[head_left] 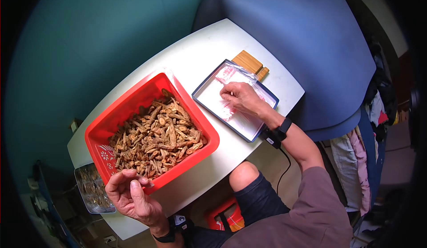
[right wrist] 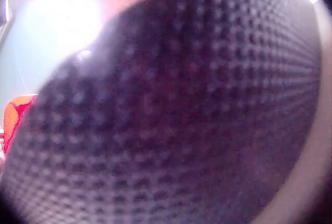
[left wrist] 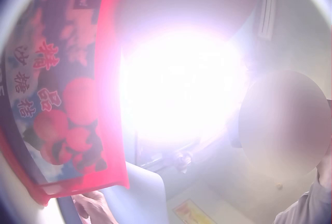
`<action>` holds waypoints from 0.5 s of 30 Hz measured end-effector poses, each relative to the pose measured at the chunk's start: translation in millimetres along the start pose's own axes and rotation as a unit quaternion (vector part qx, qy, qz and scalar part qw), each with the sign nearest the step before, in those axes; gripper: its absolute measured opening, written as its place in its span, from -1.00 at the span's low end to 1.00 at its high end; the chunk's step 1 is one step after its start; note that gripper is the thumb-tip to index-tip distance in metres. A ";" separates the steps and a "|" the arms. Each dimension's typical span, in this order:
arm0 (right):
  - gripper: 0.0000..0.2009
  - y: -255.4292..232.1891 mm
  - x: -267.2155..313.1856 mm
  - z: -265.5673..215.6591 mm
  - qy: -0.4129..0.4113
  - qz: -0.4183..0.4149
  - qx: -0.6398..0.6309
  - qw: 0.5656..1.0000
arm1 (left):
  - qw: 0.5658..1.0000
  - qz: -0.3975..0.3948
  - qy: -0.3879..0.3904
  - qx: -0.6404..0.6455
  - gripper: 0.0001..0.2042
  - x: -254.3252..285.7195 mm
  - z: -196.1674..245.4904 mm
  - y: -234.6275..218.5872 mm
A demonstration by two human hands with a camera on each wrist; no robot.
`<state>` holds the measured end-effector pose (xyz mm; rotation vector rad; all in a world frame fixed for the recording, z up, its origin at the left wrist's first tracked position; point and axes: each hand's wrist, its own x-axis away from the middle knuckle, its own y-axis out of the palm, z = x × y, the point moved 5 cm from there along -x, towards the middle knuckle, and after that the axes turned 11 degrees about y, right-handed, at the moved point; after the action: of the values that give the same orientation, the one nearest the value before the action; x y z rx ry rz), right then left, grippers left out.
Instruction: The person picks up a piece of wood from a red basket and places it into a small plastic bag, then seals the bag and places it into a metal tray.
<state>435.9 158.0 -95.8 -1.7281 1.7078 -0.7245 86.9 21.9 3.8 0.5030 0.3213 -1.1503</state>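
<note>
A red plastic basket (head_left: 191,159) holds a heap of brown dried root pieces (head_left: 155,137). At its near left corner, my left hand (head_left: 133,197) is raised with curled fingers, pinching a small clear plastic piece (head_left: 149,185) at the fingertips. My right hand (head_left: 243,98) is over a dark-rimmed white tray (head_left: 209,98), its fingers bent and thumb close to them. Clear plastic bags with pink edges (head_left: 227,74) lie in the tray around that hand. Its fingertips overlap the bags, and I cannot tell whether they grip one.
A wooden block (head_left: 249,63) lies behind the tray on the white table (head_left: 200,48). Left of the basket stands a clear container (head_left: 94,188) of packed bags. A blue-grey panel (head_left: 293,39) borders the table's far right. Below the table sits another red container (head_left: 224,214).
</note>
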 end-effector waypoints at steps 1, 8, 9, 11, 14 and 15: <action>-0.87 -2.1 0.5 -0.2 0.007 0.018 -0.014 1.000 | 1.000 0.002 0.000 0.000 -0.67 0.2 0.8 -0.6; -0.84 -20.5 6.9 -7.7 0.096 0.006 -0.213 0.972 | 1.000 0.004 0.016 0.005 -0.68 0.6 7.5 -0.5; -0.84 -21.1 7.8 -7.3 0.092 0.005 -0.209 0.973 | 1.000 -0.005 0.025 0.007 -0.69 1.1 9.9 0.6; -0.88 -22.3 10.7 -4.0 0.142 -0.021 -0.308 0.941 | 0.999 -0.002 0.032 0.010 -0.71 3.3 16.4 4.5; -0.87 -32.4 28.4 -20.3 0.181 0.013 -0.400 0.898 | 0.999 -0.030 -0.009 0.040 -0.79 13.2 25.1 18.8; -0.88 -35.6 37.7 -23.8 0.191 0.040 -0.450 0.872 | 0.997 -0.064 -0.009 0.035 -0.83 16.1 27.9 25.1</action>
<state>443.3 119.3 -54.6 -2.1608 2.6564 -0.2108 115.9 2.3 24.9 0.5394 0.3016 -1.2940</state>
